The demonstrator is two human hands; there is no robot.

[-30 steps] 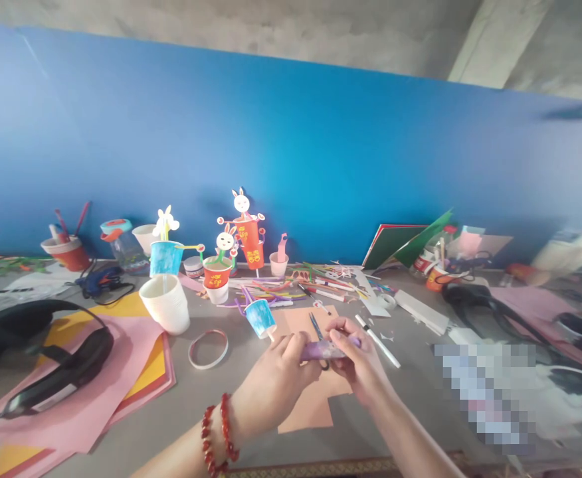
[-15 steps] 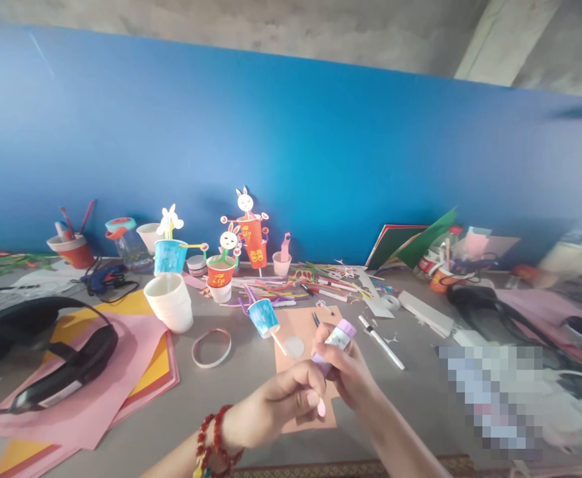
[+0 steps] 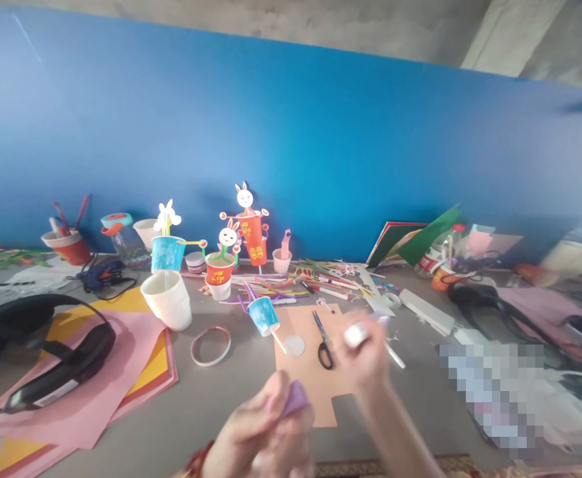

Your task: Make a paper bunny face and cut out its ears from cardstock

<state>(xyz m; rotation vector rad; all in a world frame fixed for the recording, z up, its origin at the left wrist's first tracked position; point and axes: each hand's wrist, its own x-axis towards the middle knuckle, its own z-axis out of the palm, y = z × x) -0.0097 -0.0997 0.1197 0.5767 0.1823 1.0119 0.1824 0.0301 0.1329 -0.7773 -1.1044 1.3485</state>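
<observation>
My left hand (image 3: 266, 431), at the lower middle, is closed round a purple cap (image 3: 297, 398). My right hand (image 3: 368, 355) is raised to the right of it, smeared by motion, with its fingers round a glue stick (image 3: 357, 334) whose white body shows. Between and beyond the hands lies a sheet of tan paper (image 3: 303, 382) with a notch cut in its lower edge. Black-handled scissors (image 3: 323, 342) and a pale round disc (image 3: 295, 345) rest on that sheet. A small blue paper cup (image 3: 262, 315) on a white stick lies tilted at its upper left.
Stacked white cups (image 3: 169, 302), a tape ring (image 3: 211, 346) and coloured paper sheets (image 3: 136, 338) under a black headset (image 3: 66, 365) are at left. Rabbit-topped cup figures (image 3: 220, 275) stand at the back. Several pens and pipe cleaners lie behind; a white box (image 3: 426, 312) is right.
My hands have come apart: the right moved up and right with the glue stick, the left moved down with the purple cap. The scissors now show fully. The pink piece near my left fingers is out of sight.
</observation>
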